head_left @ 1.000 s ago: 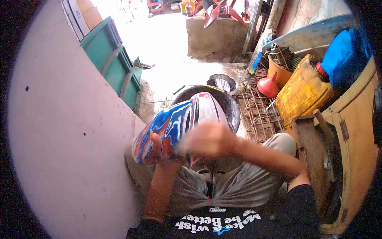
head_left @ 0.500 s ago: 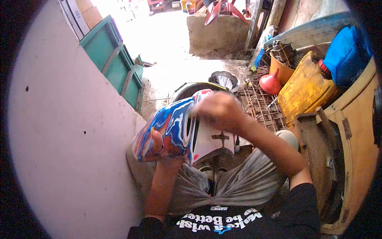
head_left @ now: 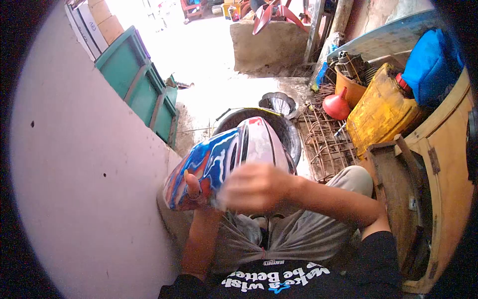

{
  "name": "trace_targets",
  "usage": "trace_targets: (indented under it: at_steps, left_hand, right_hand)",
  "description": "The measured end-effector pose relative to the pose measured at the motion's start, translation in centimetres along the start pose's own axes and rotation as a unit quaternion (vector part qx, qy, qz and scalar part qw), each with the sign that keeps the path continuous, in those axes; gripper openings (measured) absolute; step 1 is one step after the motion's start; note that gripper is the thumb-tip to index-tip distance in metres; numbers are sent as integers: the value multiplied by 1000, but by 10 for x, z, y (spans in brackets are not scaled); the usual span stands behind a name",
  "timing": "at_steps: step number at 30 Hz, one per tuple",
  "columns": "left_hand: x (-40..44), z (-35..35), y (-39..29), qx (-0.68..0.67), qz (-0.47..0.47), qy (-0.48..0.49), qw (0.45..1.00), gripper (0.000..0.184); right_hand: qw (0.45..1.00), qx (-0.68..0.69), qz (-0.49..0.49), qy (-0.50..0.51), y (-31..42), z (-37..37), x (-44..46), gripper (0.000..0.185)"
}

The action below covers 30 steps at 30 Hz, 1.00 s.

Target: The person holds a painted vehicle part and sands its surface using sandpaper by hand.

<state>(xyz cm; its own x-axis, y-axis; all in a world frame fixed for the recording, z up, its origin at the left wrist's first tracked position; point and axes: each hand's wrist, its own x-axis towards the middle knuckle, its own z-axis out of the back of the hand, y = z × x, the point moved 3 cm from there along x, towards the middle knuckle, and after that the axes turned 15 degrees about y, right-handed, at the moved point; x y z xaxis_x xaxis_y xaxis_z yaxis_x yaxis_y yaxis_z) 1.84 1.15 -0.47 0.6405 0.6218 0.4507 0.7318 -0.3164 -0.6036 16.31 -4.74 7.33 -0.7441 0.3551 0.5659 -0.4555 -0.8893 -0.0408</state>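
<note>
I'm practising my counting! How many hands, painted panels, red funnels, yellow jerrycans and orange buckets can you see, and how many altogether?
Hands: 2 (left hand and right hand)
Painted panel: 1
Red funnel: 1
Yellow jerrycan: 1
Orange bucket: 1
Total: 6

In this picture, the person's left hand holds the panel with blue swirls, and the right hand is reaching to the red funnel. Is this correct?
Not quite: the right hand is not at the red funnel. The head view shows it at the panel with blue swirls, which the left hand does hold.
</note>
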Motion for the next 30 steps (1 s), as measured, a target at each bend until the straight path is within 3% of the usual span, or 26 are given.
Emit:
trace_targets:
  at_steps: [2, 4, 5, 6, 8, 9, 10, 12, 13, 14, 16, 18, 20, 22, 24, 26, 28, 29, 30]
  left_hand:
    - [-2, -2, 3, -26, -6, -15, 1000, 110]
    - [1, -5, 5, -37, -17, -6, 999, 110]
    - [1, -3, 7, -22, -17, 6, 1000, 109]
    - [1, -2, 8, -8, -18, 17, 1000, 109]
    - [2, 2, 12, -20, -30, 33, 999, 109]
    - [-1, 10, 16, -20, -27, 33, 999, 109]
    - [0, 13, 17, -20, -23, 32, 999, 109]
    - [0, -9, 3, 40, 18, -43, 998, 109]
    - [2, -33, -9, 71, 43, -86, 993, 109]
    - [4, -57, -20, 98, 70, -128, 984, 109]
    - [3, -48, -14, 86, 82, -136, 984, 108]
    - [-3, -16, 1, -3, 53, -79, 996, 106]
    - [-30, 57, 25, -176, 57, -48, 982, 104]
    - [-44, 69, 27, -239, 62, -77, 966, 102]
    - [-22, 25, 17, -106, 26, -41, 993, 103]
    - [6, -24, -1, 33, -8, 0, 999, 104]
    - [11, -25, -1, 54, -23, 35, 998, 104]
    - [5, -11, 8, 5, -18, 49, 999, 104]
    - [-5, 2, 15, -45, -10, 61, 997, 104]
  right_hand:
    - [1000, -2, 20, 22, -11, 6, -5, 10]
    - [982, -63, -165, 64, -63, 12, -30, 11]
    - [963, -63, -262, 20, -81, 14, -39, 13]
    - [955, -98, -276, 50, -79, 15, -40, 13]
    - [980, -84, -180, 24, -35, 7, -18, 12]
    - [996, -27, -83, -30, -11, -1, -7, 12]
    - [999, -5, 17, 33, 10, 4, 3, 13]
    - [998, -42, -16, 47, -8, 0, -10, 11]
    - [991, -87, -88, 55, -37, -2, -21, 10]
    - [961, -95, -227, 129, -64, 12, -31, 9]
    - [956, -91, -261, 95, -74, 22, -32, 11]
    - [986, -60, -153, 39, -25, 7, -10, 11]
    - [997, -64, -20, -32, -8, -14, -6, 13]
    - [994, -97, -51, 10, -14, 7, -6, 15]
    - [967, -39, -251, 37, -62, 21, -22, 15]
    - [958, -157, -228, 71, -53, 21, -21, 15]
    - [993, -56, -104, -27, -5, 7, 1, 15]
    - [998, -39, -40, -13, 18, 12, 12, 14]
    - [996, -57, -74, 0, 9, 10, 7, 14]
